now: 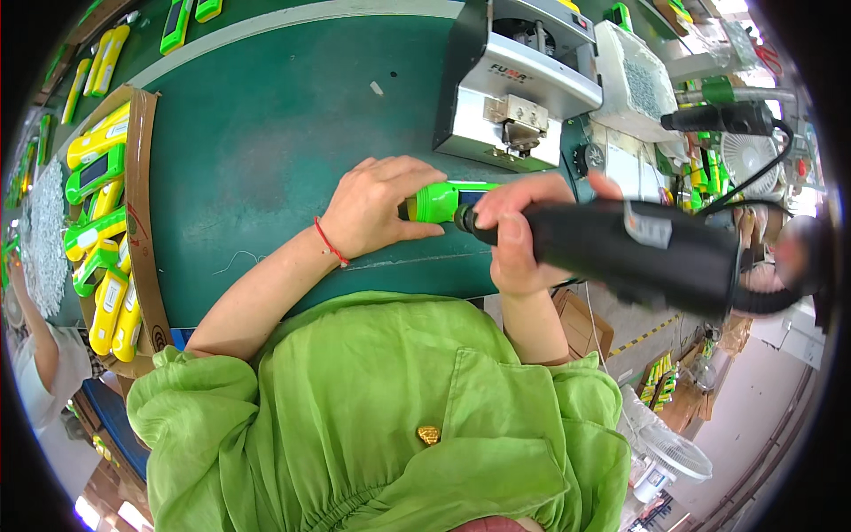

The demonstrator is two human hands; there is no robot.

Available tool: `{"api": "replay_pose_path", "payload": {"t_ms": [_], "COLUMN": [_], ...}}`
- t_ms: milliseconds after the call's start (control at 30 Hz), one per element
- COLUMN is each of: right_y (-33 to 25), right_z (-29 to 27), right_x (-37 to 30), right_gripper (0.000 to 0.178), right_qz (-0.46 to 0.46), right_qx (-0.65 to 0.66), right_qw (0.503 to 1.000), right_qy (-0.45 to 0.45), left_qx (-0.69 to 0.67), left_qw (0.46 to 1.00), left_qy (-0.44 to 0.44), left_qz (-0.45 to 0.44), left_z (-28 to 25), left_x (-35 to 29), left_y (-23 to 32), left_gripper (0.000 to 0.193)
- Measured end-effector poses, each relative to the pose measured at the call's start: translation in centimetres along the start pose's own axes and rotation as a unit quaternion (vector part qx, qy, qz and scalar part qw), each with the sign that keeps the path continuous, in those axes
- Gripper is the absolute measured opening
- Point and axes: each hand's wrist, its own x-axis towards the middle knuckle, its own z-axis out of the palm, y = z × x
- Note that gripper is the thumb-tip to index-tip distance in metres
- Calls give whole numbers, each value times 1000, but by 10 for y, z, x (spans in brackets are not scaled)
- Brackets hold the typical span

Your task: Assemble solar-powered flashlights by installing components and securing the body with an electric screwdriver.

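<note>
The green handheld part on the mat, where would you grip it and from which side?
Grip the green part around its rounded body, coming from the left, as the left hand does now. Its right end meets the tip of the black electric screwdriver held in the right hand, so that end should stay clear. It lies flat on the green mat.

You sit at a big green table (266,133). It has a pale stripe along its far side. On your left stands a brown cardboard box (142,177) full of yellow and green parts. A grey metal machine (514,84) sits at the far side of the table, and next to it is a white tray (634,84) of tiny silver bits. A white fan (674,457) stands on the pale floor (753,417) to your right. The light is bright.
</note>
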Motion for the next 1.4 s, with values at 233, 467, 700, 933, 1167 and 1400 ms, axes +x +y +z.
{"api": "replay_pose_path", "payload": {"t_ms": [233,467,700,933,1167,1400], "right_y": [1,-5,-10,4,11,13], "right_z": [-9,-9,-8,-33,-25,-24], "right_x": [0,-5,18,83,91,110], "right_gripper": [76,75,80,70,70,63], "right_qz": [-42,-20,-59,-127,-124,2], "right_qx": [-62,-40,122,11,-41,-19], "right_qw": [996,997,988,988,987,1000], "right_qy": [-58,-59,78,90,91,14], "left_qx": [-6,80,127,157,184,238], "left_qw": [1000,994,990,986,981,968], "left_qy": [-15,20,-18,-55,-25,-76], "left_qz": [-2,66,52,16,49,8], "left_z": [-1,8,-12,-41,-10,7], "left_x": [2,8,13,13,23,36], "left_y": [-1,10,15,9,18,22], "left_gripper": [57,55,56,67,57,54]}}
